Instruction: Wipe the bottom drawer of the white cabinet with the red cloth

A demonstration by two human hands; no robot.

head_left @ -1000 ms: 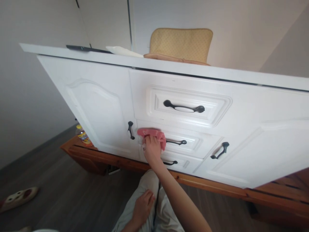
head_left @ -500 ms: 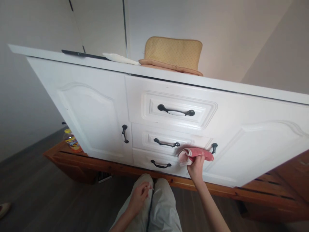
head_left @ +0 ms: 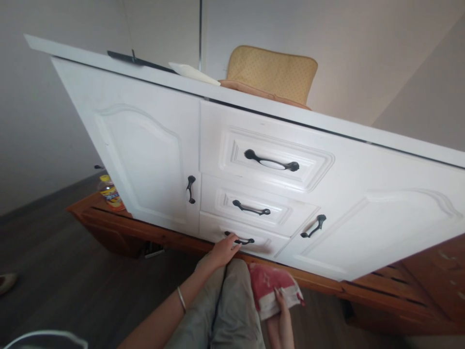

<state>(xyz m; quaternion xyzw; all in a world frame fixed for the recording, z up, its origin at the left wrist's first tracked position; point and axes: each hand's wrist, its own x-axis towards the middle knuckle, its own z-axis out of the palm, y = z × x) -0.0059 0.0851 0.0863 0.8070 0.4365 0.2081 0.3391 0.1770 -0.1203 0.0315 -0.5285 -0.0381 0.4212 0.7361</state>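
My left hand [head_left: 224, 250] reaches over my knee to the lowest drawer of a white cabinet [head_left: 123, 169]. Its fingers are closed on the left part of the dark drawer handle [head_left: 246, 240]. Low beside my right knee, my right hand [head_left: 282, 301] grips a red and white cloth [head_left: 268, 282], which hangs open in front of the wooden base. The lowest drawer [head_left: 214, 224] sits flush with the cabinet front.
Two more drawers with dark handles [head_left: 271, 161] are above, with a door on either side. A yellow-capped bottle [head_left: 111, 193] stands on the wooden platform [head_left: 82, 203] at left. A padded yellow item [head_left: 272, 72] rests on the cabinet top.
My right hand has drawn the cloth down and away from the cabinet front, and the cloth has unfolded. My left hand has moved from my lap up to the lowest drawer handle.
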